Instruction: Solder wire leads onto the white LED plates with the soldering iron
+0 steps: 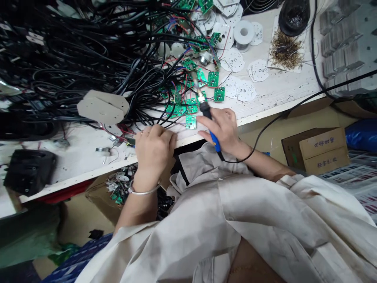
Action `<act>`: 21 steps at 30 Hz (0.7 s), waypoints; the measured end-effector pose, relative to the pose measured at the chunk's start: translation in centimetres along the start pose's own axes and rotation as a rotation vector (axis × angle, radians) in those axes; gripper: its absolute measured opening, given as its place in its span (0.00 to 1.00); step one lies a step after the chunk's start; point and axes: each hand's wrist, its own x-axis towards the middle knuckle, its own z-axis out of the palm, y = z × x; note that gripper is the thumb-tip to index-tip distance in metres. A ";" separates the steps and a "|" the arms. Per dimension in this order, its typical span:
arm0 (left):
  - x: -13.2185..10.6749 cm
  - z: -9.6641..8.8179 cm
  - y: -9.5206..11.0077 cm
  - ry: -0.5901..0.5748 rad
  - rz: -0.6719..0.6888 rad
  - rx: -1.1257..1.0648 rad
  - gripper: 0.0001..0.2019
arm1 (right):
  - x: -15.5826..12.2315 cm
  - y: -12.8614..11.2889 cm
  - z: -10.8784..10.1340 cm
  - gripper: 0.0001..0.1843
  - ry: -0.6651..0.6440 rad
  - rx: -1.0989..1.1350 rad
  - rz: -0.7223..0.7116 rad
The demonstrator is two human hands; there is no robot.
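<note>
My right hand (225,127) is closed on a soldering iron (215,138) with a blue and black handle. Its metal tip points away from me, over a cluster of small green circuit boards (188,105) with red and blue wires. One separate green board (191,122) lies just left of my right fingertips. At the bench's front edge, my left hand (154,147) rests with its fingers curled under; whatever they grip is hidden. Black cables (147,84) run close beyond its knuckles, and thin red wires (125,129) show beside it.
White octagonal boards (246,91) and a solder spool (244,33) lie at the back. Brown debris (285,51) sits on a card at right. A tan plate stack (103,107) rests on the cables. The iron's cord (271,122) trails right, above a cardboard box (316,151).
</note>
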 end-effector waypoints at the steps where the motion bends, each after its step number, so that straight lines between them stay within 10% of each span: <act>1: 0.0 -0.1 -0.1 0.005 0.053 -0.022 0.14 | 0.5 -0.5 0.0 0.21 -0.078 -0.006 0.004; 5: 0.0 -0.2 -1.2 0.084 0.190 -0.179 0.11 | 2.5 -1.7 0.5 0.25 -0.243 -0.077 0.028; 13: 2.4 -0.2 0.4 0.164 0.214 -0.403 0.12 | 3.2 -1.2 0.1 0.24 -0.178 -0.106 0.136; 17: 2.7 1.0 1.3 0.262 0.227 -0.311 0.10 | 1.1 4.1 -2.3 0.21 0.065 0.065 0.180; 21: 2.0 1.6 2.3 0.324 0.239 -0.314 0.04 | -0.6 11.7 -5.2 0.28 0.469 0.202 0.514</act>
